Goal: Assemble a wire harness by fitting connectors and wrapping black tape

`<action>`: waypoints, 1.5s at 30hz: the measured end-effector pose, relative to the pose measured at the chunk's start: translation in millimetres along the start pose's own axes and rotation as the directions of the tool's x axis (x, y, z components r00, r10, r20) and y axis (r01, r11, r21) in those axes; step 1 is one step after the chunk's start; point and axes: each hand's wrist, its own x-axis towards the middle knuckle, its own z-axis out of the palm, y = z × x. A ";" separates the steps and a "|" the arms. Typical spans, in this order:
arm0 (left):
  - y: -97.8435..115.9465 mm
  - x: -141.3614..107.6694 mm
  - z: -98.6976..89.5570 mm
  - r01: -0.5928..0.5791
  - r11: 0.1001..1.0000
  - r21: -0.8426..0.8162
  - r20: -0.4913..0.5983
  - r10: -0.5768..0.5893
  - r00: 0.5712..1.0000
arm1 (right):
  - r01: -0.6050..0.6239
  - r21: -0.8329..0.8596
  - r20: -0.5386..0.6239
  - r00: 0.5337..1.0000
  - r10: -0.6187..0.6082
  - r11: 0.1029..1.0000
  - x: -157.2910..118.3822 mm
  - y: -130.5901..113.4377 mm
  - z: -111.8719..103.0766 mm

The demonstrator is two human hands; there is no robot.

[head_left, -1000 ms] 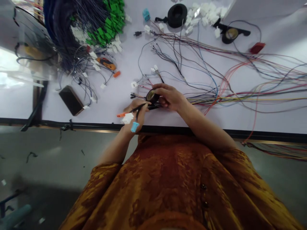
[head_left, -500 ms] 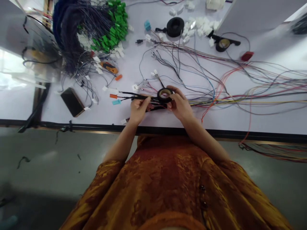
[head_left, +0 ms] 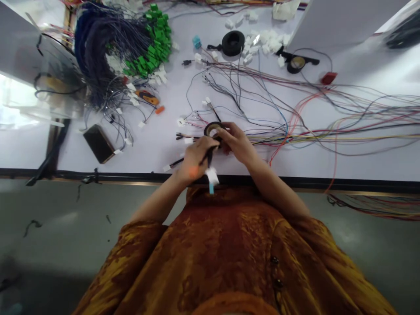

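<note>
Roll of black tape and black wire bundle in your hands at the table edge

You sit at a white work table [head_left: 65,151], its near edge just in front of your orange patterned shirt [head_left: 229,249]. At upper left lies one big hank of dark wires [head_left: 98,48] with many green connectors [head_left: 154,39]; a wide fan of coloured wires [head_left: 328,118] spreads right. One phone [head_left: 99,143] sits near the edge, and a heap of white connectors [head_left: 265,41] lies at the top.

You have one roll of black tape [head_left: 213,129], its pale core showing, held just above the table between your hands. Two more dark rolls lie far off: a black ring [head_left: 232,43] and a tape roll [head_left: 296,64].

Your right hand [head_left: 238,142] is nearly closed, fingers curled over the roll. Your left hand [head_left: 197,157], blurred, is curled around one black wire bundle [head_left: 209,156], which ends in a white connector [head_left: 212,176] and a small blue tip [head_left: 211,189]
</note>
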 end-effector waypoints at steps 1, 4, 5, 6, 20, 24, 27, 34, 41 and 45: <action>-0.6 -1.9 1.2 -0.037 0.999 0.029 0.002 0.037 0.999 | -0.103 0.072 0.030 0.994 0.101 0.992 10.1 -4.2 -0.9; -9.5 -2.0 6.0 0.124 0.991 -0.058 -0.148 -0.131 0.980 | -0.140 0.136 -0.067 0.986 0.150 0.981 16.3 -2.6 -0.2; -13.7 -0.2 7.5 0.216 0.967 -0.133 -0.186 -0.238 0.953 | -0.069 0.089 -0.131 0.988 0.080 0.994 9.0 2.3 0.8; -17.5 2.2 8.8 0.307 0.928 -0.212 -0.196 -0.348 0.917 | 0.023 -0.004 -0.169 0.985 -0.023 1.000 -2.0 8.6 1.8; -11.4 2.1 9.9 0.075 0.997 -0.031 -0.045 -0.076 0.996 | -0.029 0.014 -0.025 0.999 0.030 0.999 22.5 10.1 -15.4; -31.3 12.7 16.6 0.372 0.886 -0.278 -0.169 -0.427 0.889 | 0.209 -0.246 -0.159 0.954 -0.252 0.946 -8.5 28.9 -14.8; -29.7 26.4 15.8 0.472 0.793 -0.384 -0.139 -0.555 0.820 | 0.345 -0.479 -0.015 0.916 -0.401 0.807 -47.2 39.6 -6.9; 11.4 18.6 4.6 0.059 0.998 0.012 0.140 -0.060 0.988 | 0.130 -0.155 -0.060 0.988 -0.141 0.979 -17.7 7.1 -12.9; -22.5 -5.7 10.7 0.349 0.879 -0.324 -0.079 -0.393 0.916 | -0.053 0.019 -0.099 0.994 0.055 0.998 14.6 1.7 -37.6; -46.0 2.5 26.6 0.399 0.789 -0.467 0.080 -0.412 0.908 | -0.041 0.026 -0.107 0.993 0.043 0.999 8.4 10.3 -47.3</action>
